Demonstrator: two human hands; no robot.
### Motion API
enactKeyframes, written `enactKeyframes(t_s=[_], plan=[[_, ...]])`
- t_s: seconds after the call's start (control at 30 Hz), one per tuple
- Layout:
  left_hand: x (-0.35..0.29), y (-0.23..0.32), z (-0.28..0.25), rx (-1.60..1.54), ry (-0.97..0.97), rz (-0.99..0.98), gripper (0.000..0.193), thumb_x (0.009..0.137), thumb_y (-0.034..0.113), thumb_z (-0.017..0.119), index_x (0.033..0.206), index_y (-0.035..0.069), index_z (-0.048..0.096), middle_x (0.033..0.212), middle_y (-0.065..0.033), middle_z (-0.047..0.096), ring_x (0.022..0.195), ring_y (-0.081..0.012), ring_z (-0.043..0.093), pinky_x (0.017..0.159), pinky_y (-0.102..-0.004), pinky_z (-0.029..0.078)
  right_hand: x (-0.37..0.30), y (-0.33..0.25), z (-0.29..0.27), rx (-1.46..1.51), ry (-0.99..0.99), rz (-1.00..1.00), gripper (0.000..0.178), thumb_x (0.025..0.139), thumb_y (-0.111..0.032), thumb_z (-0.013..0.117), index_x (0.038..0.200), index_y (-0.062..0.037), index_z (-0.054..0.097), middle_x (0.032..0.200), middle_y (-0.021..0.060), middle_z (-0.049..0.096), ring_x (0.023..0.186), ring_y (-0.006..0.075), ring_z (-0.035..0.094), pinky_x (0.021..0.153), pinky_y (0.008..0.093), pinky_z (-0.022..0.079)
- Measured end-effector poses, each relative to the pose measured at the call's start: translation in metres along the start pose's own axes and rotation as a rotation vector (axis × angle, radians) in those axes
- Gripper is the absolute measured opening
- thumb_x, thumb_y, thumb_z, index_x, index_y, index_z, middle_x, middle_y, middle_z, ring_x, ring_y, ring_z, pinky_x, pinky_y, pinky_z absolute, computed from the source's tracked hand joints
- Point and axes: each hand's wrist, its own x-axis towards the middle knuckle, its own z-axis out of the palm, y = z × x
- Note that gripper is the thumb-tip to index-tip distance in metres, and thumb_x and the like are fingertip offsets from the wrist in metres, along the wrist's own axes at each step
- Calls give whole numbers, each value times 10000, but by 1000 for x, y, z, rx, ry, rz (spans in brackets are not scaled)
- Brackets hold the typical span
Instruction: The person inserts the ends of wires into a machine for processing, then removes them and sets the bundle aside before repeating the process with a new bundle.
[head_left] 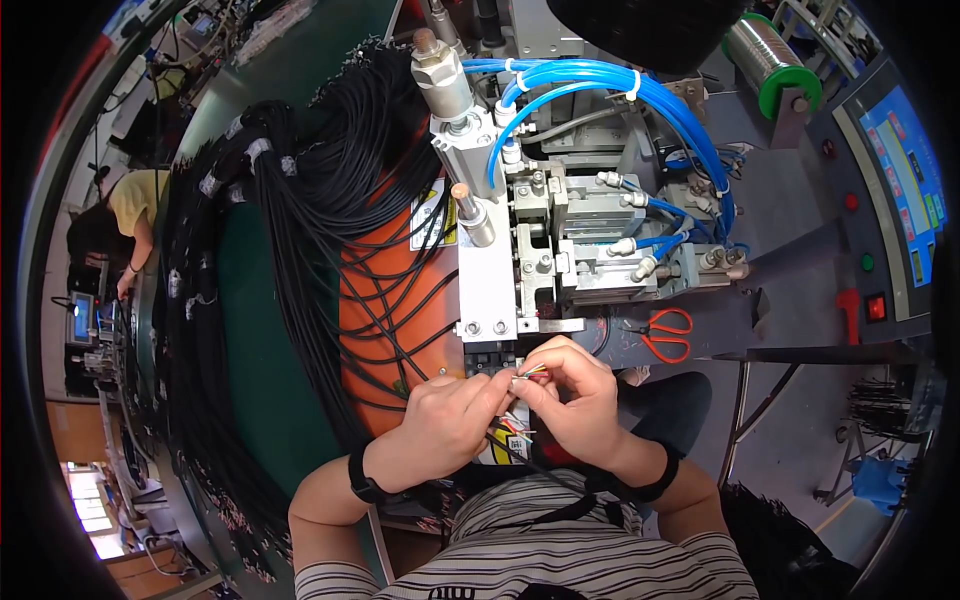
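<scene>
Thin coloured wires (538, 371), fanned out at a cable end, are pinched between the fingertips of both my hands, just in front of the machine. My left hand (448, 418) is closed, its thumb and forefinger meeting the right fingertips at the wires. Curled around the same wires from the other side is my right hand (577, 396). Below the fingers, more stripped wire ends (517, 430) in red, white and other colours spread over a yellow label. The black cable (520, 460) runs down toward my lap. Exactly how each fingertip grips is too small to tell.
A pneumatic machine (487, 285) with blue hoses (690, 120) stands right ahead. Bundled black cables (300, 200) cover the orange surface (385, 350) and green table (250, 300) at left. Red-handled scissors (667, 335), a solder-like wire spool (770, 65) and a control screen (900, 170) are at right. Another person (135, 210) works far left.
</scene>
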Motion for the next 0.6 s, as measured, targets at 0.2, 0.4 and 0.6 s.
enactKeyframes(t_s=[0.2,0.4,0.6], plan=[[0,-3,-5,-196,6,-58,152,825,49,697,933,13,596,571,-70,524,450,-252,539,441,-361,411,-5,2,14,-632,119,-479,269,871,12,671,1137,19,628,1056,129,626,820,95,633,625,241,481],[4,-5,-9,-243,-67,-96,124,876,50,653,814,37,546,592,-80,550,475,-264,563,455,-365,432,-6,-3,1,-249,32,-179,242,904,16,638,1145,29,656,1075,125,625,868,139,647,696,265,522],[3,-7,-12,-370,-104,-140,128,884,50,626,792,54,538,607,-89,565,529,-276,591,486,-370,449,0,3,-12,520,-124,347,239,916,2,629,1151,34,656,1044,119,634,780,154,662,615,230,496]])
